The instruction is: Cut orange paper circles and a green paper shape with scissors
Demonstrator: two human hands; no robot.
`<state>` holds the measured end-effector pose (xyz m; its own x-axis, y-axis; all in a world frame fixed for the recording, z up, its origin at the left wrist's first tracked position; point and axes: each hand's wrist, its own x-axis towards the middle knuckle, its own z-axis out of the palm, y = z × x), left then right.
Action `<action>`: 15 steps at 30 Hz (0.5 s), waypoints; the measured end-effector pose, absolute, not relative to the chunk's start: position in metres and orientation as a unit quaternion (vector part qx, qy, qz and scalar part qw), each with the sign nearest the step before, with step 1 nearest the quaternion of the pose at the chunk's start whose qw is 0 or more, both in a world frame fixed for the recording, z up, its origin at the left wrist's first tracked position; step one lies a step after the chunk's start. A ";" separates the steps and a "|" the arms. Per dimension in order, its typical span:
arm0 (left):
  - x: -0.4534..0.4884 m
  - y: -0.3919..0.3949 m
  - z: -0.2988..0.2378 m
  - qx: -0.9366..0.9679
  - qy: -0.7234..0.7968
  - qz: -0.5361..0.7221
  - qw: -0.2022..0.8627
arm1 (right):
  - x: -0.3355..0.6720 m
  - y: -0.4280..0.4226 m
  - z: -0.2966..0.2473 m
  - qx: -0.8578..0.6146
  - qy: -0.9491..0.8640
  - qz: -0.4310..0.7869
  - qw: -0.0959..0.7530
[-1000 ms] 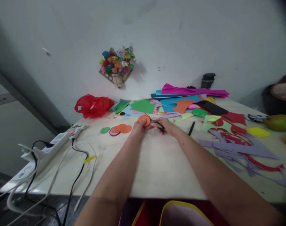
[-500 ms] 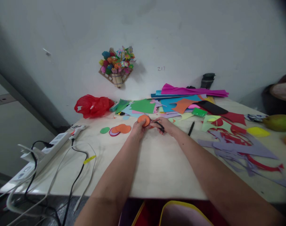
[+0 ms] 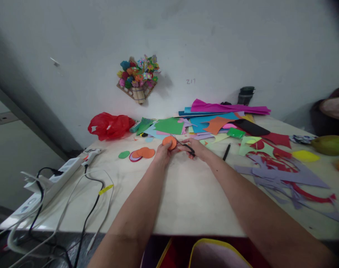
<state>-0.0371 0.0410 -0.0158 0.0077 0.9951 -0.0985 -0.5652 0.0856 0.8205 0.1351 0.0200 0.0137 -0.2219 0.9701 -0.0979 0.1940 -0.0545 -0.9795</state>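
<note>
Between the thumb and fingers of my left hand (image 3: 164, 153) is a round orange paper piece (image 3: 168, 142), held above the middle of the table. My right hand (image 3: 195, 147) is closed around the dark handles of a pair of scissors (image 3: 189, 149). The blades point left and lie at the edge of the orange piece. To the left of my left hand lie overlapping orange discs (image 3: 146, 152) with red and purple ones partly under them. A green disc (image 3: 124, 154) lies beside those.
A red plastic bag (image 3: 111, 125) sits at the back left, near a power strip (image 3: 53, 182) with cables. Coloured sheets (image 3: 169, 125) spread along the wall. A black pen (image 3: 226, 152) and purple scraps (image 3: 286, 176) lie on the right, with a green fruit (image 3: 331, 145) beyond.
The orange piece and my left hand have shifted very slightly to the left. My right hand and the scissors are almost where they were.
</note>
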 end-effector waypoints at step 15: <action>-0.037 0.050 -0.026 0.279 0.356 0.627 0.635 | 0.136 0.017 0.017 -0.494 -0.582 0.528 0.372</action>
